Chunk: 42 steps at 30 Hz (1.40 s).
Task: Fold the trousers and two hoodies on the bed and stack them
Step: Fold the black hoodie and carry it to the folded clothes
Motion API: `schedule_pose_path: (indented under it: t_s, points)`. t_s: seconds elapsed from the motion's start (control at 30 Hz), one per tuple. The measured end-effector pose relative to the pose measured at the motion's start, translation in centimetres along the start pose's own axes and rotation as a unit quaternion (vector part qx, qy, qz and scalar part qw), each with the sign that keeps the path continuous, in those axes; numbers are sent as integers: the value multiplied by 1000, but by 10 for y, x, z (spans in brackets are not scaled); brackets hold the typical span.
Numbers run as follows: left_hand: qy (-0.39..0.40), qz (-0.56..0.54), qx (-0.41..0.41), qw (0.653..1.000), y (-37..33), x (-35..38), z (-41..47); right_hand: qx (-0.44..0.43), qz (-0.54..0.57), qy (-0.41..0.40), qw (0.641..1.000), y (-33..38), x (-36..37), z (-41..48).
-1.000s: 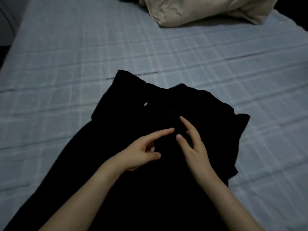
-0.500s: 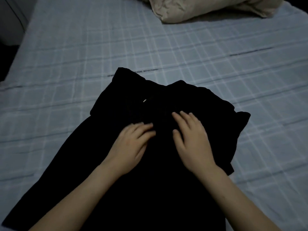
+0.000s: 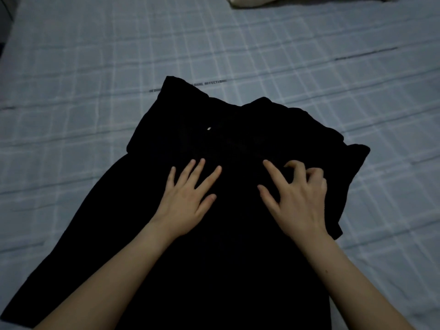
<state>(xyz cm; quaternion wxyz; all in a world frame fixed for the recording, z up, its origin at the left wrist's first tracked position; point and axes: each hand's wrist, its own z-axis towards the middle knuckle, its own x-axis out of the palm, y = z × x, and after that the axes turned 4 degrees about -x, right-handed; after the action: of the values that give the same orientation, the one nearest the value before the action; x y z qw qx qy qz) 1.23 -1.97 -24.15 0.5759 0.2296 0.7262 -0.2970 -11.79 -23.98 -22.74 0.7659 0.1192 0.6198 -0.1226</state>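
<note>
Head camera, left to right: the bed (image 3: 71, 67) with its pale checked sheet carries one black garment (image 3: 226, 270), lying across the middle and running off the near edge towards me. It is so dark that I cannot tell whether it is the trousers or a hoodie. Nor can I count the layers at its far end, where the cloth looks doubled and bunched near a small white speck (image 3: 209, 128).

My left grip (image 3: 188, 201) lies flat on the cloth, fingers straight and spread, holding nothing, only pressing. The risk on this side, as I judge it, is that a flat palm drags the top layer along if I slide it. The wide near-left part of the garment would then skew away from the fold line.

My right grip (image 3: 297, 198) rests near it, on the right part of the garment, with forefinger and thumb stretched out and the other fingers curled down onto the cloth. Whether they have fabric pinched I cannot tell. If they have caught only the upper layer, lifting would peel it off and open what is folded beneath. If they have caught nothing, the edge will slip and leave a crease.

Right of that grip the garment's corner (image 3: 352, 158) juts towards the right edge of the bed, and a careless pull could flop it out further. The pillow (image 3: 250, 0) sits well apart at the far edge, no hindrance.
</note>
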Motion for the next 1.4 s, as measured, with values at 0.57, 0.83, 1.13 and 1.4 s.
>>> schedule_pose_path:
  t_s: [0.57, 0.83, 1.13, 1.4]
  points:
    - [-15, 62, 41, 997, 46, 18, 50, 55, 55, 75, 994, 27, 59, -28]
    - [-16, 25, 81, 996, 39, -8, -54, 89, 80, 66, 991, 82, 1, -72]
    - [14, 65, 60, 996, 51, 44, -139, 59, 64, 138, 987, 107, 27, -171]
    - [7, -117, 60, 991, 14, 19, -258, 115, 287, 61, 949, 196, -63, -260]
